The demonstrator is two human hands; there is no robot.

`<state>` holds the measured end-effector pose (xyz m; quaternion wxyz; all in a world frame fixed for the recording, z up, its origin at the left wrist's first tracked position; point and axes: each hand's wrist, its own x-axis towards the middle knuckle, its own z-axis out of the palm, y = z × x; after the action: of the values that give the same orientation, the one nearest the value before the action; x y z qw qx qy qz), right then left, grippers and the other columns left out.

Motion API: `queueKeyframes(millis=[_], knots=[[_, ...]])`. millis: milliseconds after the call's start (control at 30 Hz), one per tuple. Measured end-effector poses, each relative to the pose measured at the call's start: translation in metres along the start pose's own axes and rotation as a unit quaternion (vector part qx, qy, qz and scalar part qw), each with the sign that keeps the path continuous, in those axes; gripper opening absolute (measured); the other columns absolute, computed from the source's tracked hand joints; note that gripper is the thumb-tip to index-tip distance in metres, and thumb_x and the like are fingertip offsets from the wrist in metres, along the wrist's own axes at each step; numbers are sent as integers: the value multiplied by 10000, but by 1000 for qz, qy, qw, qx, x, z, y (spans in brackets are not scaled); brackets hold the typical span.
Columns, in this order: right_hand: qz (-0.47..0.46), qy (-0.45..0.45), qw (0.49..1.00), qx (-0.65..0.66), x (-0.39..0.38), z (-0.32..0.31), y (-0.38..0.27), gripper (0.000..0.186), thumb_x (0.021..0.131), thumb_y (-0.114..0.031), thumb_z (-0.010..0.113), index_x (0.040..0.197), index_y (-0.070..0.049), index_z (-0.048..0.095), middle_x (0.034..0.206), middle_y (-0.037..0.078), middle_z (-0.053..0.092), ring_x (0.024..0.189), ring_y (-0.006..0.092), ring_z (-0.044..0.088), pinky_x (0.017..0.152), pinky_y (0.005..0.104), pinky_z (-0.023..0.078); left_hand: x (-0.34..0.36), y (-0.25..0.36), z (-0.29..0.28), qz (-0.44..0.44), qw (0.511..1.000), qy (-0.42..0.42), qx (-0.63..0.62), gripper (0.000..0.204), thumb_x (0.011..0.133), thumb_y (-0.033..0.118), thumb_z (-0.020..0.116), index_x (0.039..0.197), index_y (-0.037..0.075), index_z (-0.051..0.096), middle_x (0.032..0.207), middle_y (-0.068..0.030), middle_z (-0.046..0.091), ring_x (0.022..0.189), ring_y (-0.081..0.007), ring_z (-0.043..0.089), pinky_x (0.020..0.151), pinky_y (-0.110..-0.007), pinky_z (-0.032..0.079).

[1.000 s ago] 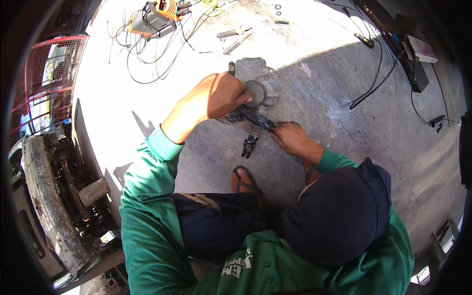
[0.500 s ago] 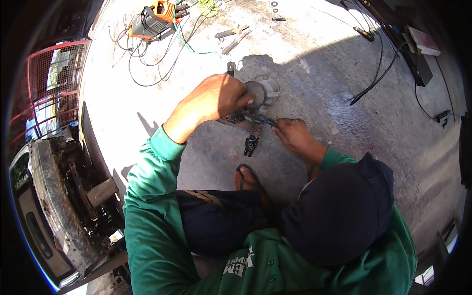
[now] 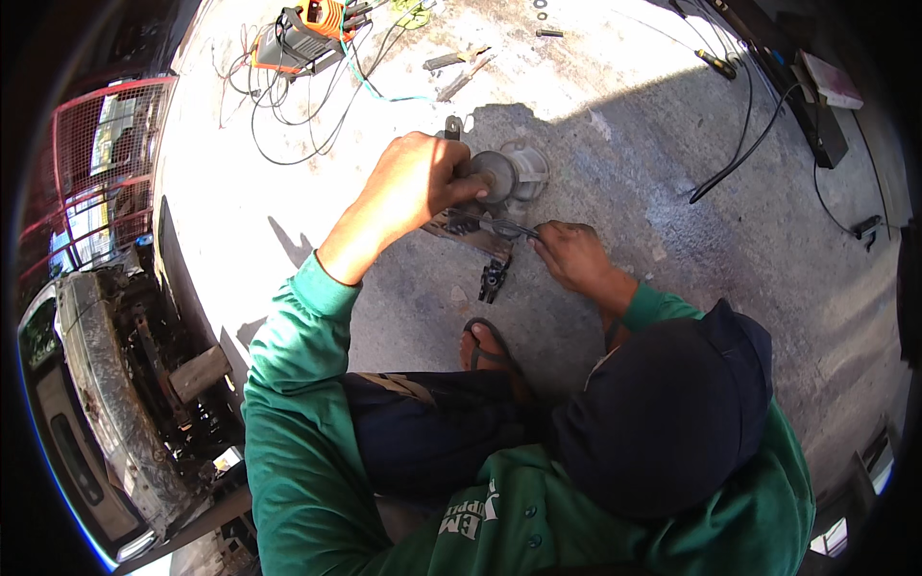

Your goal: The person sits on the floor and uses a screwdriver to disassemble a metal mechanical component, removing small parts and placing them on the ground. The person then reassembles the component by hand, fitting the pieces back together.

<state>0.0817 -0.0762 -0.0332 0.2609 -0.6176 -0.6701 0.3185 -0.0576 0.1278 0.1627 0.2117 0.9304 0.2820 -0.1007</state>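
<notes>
My left hand [image 3: 411, 182] is closed at a round grey metal disc [image 3: 497, 178], its thumb pressed on the near-left side. Beside the disc sits a pale metal cylindrical housing [image 3: 530, 171]. My right hand [image 3: 576, 254] grips the end of a slender dark metal hand tool [image 3: 519, 228], whose exact kind is unclear. That tool reaches left below the disc, over a brownish flat metal piece [image 3: 480, 242]; its far end is partly hidden by my left hand. A small black jointed part [image 3: 493, 279] lies on the concrete near my foot.
An orange and black machine [image 3: 303, 40] with tangled cables stands at the far left. Tools with worn handles [image 3: 456, 60] lie beyond my hands. A yellow-black screwdriver [image 3: 715, 64] and black cable [image 3: 735, 158] are on the right, beside a dark metal beam [image 3: 816, 134].
My left hand has shifted slightly left, exposing more of the disc. The tool in my right hand has turned and appears thinner; the right hand itself has barely moved.
</notes>
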Motion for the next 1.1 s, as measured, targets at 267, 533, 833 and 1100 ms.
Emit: queueKeyframes(millis=[267,533,833,1100], knots=[[-16,10,1000,-2,11,1,-3,263,1028,-292,567,951,-48,629,868,165,695,792,402,694,739,509,553,-5,-19,-6,-32,999,-13,-8,310,877,278,784,774,-2,700,636,-177,632,598,-356,641,588,-444,486],[-52,-13,999,12,16,-36,-31,281,1015,-314,571,906,-59,620,814,164,696,765,399,697,708,514,552,-20,-83,-2,-98,988,-36,-117,218,956,203,736,873,1,722,661,-47,627,621,-125,552,595,-336,443],[-122,36,989,-73,36,-54,-35,243,986,-273,608,848,-73,599,765,115,663,708,349,691,643,476,553,-28,-96,2,-169,967,-27,-190,218,945,210,783,896,22,686,743,19,630,691,-78,543,621,-278,447],[-164,33,983,-83,54,-58,-47,251,971,-269,607,828,-62,602,771,117,675,739,338,694,656,467,555,-74,-90,1,-164,945,-62,-276,143,921,140,768,927,12,704,789,-21,690,721,-113,618,674,-299,509]])
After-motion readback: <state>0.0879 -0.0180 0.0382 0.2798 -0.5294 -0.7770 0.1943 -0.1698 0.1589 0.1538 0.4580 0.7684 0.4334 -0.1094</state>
